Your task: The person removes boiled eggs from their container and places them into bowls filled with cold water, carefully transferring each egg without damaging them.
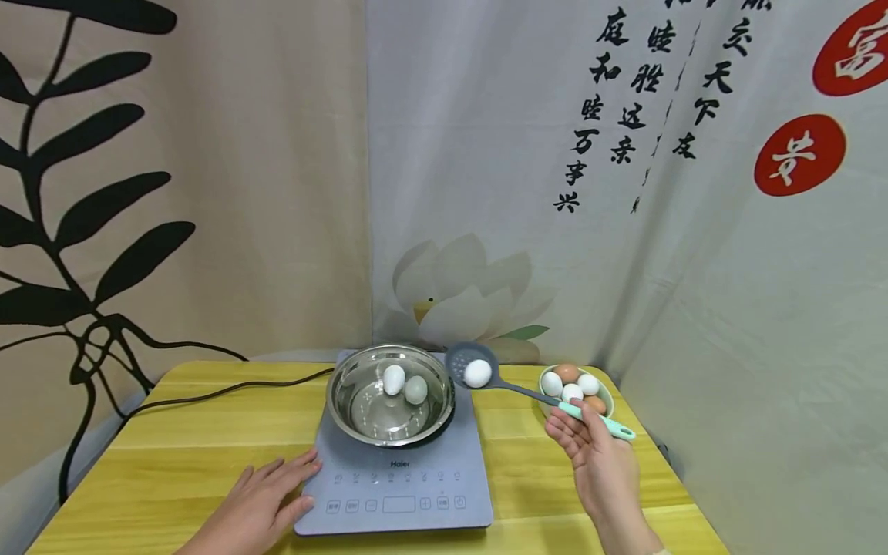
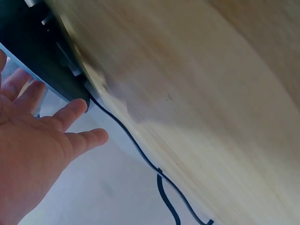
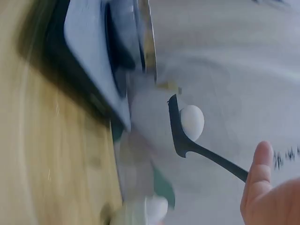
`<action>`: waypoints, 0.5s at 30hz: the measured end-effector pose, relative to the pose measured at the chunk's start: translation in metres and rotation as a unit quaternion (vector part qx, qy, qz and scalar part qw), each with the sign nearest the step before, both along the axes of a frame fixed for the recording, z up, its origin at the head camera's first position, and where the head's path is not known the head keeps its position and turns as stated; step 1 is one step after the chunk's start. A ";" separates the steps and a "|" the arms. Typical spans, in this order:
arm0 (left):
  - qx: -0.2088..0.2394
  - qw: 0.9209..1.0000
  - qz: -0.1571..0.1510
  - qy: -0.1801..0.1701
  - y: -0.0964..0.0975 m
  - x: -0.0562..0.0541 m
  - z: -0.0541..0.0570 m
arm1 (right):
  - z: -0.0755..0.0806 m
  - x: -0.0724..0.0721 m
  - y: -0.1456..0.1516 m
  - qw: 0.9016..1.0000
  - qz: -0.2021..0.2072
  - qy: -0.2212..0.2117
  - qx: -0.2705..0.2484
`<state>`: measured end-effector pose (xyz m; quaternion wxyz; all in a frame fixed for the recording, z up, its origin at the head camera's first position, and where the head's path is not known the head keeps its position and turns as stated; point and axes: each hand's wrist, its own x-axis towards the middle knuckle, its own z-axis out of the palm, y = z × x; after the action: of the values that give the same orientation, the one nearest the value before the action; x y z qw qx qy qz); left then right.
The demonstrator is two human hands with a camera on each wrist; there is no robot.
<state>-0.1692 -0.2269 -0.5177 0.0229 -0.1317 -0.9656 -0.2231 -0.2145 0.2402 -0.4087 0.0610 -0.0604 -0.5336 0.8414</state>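
Note:
My right hand [image 1: 600, 466] grips the mint-green handle of a grey slotted skimmer [image 1: 516, 388]. A white egg [image 1: 477, 374] lies in its head, raised just right of a steel basin [image 1: 357, 412]; in the right wrist view the same egg [image 3: 192, 123] sits in the skimmer's hollow. Two pale eggs [image 1: 394, 379] lie within the basin, which stands on a grey induction cooktop [image 1: 398, 493]. With fingers spread, my left hand [image 1: 260, 497] touches the cooktop's left edge. The left wrist view shows that hand [image 2: 42, 126] beside the cooktop's dark side.
A small bowl [image 1: 607, 395] of white and brown eggs stands at the table's right, behind the skimmer handle. A black cord [image 1: 229, 391] runs left from the cooktop across the yellow wooden table [image 1: 201, 439]. Printed curtains [image 1: 479, 169] hang behind and to the right.

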 end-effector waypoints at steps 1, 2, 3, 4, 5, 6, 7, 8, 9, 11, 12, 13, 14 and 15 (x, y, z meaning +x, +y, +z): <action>-0.001 1.000 0.000 0.002 0.000 0.000 0.001 | -0.001 0.002 0.013 1.000 -0.014 -0.008 -0.005; -0.001 1.000 0.000 0.002 0.000 0.000 0.001 | -0.002 0.004 0.026 0.999 -0.027 -0.018 -0.013; -0.002 1.000 0.000 0.002 0.000 0.000 0.001 | -0.002 0.006 0.037 0.998 -0.044 -0.033 -0.023; -0.003 1.000 0.000 -0.001 0.000 0.000 0.002 | -0.004 0.008 0.049 0.997 -0.058 -0.045 -0.032; -0.003 1.000 0.001 -0.003 0.000 0.000 0.002 | -0.005 0.009 0.059 0.995 -0.071 -0.054 -0.040; -0.004 1.000 0.001 -0.008 0.000 0.000 0.003 | -0.006 0.011 0.068 0.994 -0.076 -0.060 -0.046; -0.005 1.000 0.002 -0.012 0.000 0.000 0.003 | -0.008 0.012 0.077 0.993 -0.079 -0.061 -0.055; -0.006 1.000 0.003 -0.016 0.001 0.000 0.003 | -0.010 0.014 0.085 0.993 -0.079 -0.058 -0.063; -0.007 1.000 0.004 -0.019 0.001 0.000 0.004 | -0.011 0.015 0.092 0.993 -0.078 -0.053 -0.072; -0.008 1.000 0.005 -0.025 0.002 0.000 0.004 | -0.015 0.018 0.104 0.994 -0.058 -0.036 -0.090; -0.008 1.000 0.005 -0.027 0.002 0.000 0.005 | -0.017 0.019 0.110 0.994 -0.044 -0.026 -0.101; -0.008 1.000 0.004 -0.028 0.003 0.000 0.005 | -0.020 0.019 0.114 0.993 -0.032 -0.016 -0.113; -0.008 1.000 0.004 -0.029 0.003 -0.001 0.005 | -0.022 0.019 0.119 0.992 -0.018 -0.008 -0.126; -0.009 1.000 0.004 -0.030 0.004 -0.001 0.005 | -0.024 0.018 0.124 0.990 -0.004 -0.001 -0.140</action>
<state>-0.1700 -0.2231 -0.5123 -0.0065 -0.1216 -0.9682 -0.2186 -0.1962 0.3640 -0.4329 0.0549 -0.0713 -0.4105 0.9074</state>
